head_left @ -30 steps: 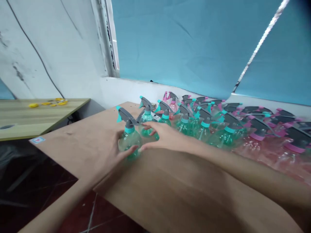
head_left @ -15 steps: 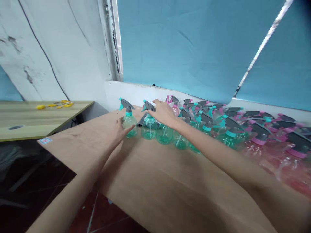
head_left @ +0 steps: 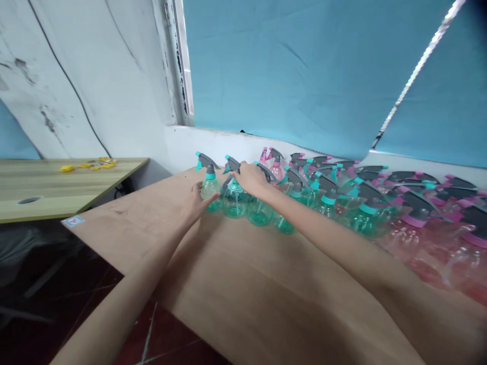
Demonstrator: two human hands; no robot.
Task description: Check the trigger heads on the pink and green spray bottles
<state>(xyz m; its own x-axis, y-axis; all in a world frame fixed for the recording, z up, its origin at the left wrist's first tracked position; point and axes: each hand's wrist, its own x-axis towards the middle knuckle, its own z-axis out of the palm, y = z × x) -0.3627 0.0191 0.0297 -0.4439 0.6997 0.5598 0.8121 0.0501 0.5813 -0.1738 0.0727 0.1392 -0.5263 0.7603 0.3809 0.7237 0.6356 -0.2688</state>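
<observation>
Head view: a brown wooden tabletop (head_left: 247,284) sat below a blue window blind (head_left: 304,76). The left hand (head_left: 198,200) lay open against a clear green spray bottle (head_left: 210,186), and the right hand (head_left: 251,178) clasped another green spray bottle (head_left: 259,215).

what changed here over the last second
Both hands slid the green bottle away across the table, into line at the left end of the row. The right hand let go of it and moved onto the neighbouring sprayers; the left hand stays against its side. The other bottles and the yellow bits on the side desk kept their places.
</observation>
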